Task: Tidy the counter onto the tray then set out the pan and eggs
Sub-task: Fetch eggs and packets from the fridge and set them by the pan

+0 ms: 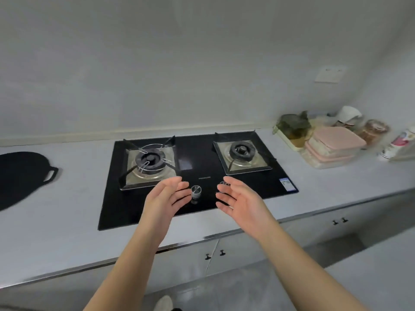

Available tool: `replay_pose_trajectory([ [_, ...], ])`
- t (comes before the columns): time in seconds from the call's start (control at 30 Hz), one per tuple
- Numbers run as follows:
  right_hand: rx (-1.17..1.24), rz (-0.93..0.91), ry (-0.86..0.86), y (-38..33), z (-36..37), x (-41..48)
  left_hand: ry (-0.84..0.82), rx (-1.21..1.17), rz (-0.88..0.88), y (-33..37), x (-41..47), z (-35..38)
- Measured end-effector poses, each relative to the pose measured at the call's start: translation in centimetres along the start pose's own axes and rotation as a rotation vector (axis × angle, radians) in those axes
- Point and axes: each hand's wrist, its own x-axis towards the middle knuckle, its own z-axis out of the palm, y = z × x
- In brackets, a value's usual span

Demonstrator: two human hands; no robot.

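Leftmost, a black pan (20, 176) lies on the grey counter (78, 198), cut off by the frame edge, its loop handle turned toward the hob (195, 158) and well apart from it. The hob is black glass with a left burner (149, 160) and a right burner (241, 151). Over its front part both hands are held out with palms facing each other. The left hand (166, 198) has its fingers straight and close together and holds nothing. A knob (196, 190) shows in the gap between the hands. The right hand (240, 200) has its fingers relaxed and slightly spread, also holding nothing, with its fingertips in front of a second knob (224, 183). Further right, against the wall, a pale tray (285, 138) carries leafy greens (292, 124). Just beside it stand stacked boxes (336, 142) with pink lids, then a white cup (349, 113), a jar (375, 130) and a packet (402, 142), all blurred.
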Motion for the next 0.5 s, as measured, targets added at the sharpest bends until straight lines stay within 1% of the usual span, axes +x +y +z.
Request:
replay_pose_trajectory([
  [0.2, 0.097, -0.133, 0.147, -5.1, -9.6, -2.9, -0.188, 0.086, -0.030, -4.0, 1.1, 11.4],
  [0.3, 0.121, -0.152, 0.219, -7.2, -13.7, -3.0, -0.244, 0.097, -0.048, -6.2, 2.5, 16.0],
  [0.47, 0.087, -0.168, 0.314, -11.3, -20.2, -2.2, -0.316, 0.109, -0.091, -10.4, 6.1, 23.6],
  [0.5, 0.090, -0.178, 0.337, -12.6, -22.3, -1.7, -0.337, 0.100, -0.108, -11.8, 7.4, 26.0],
])
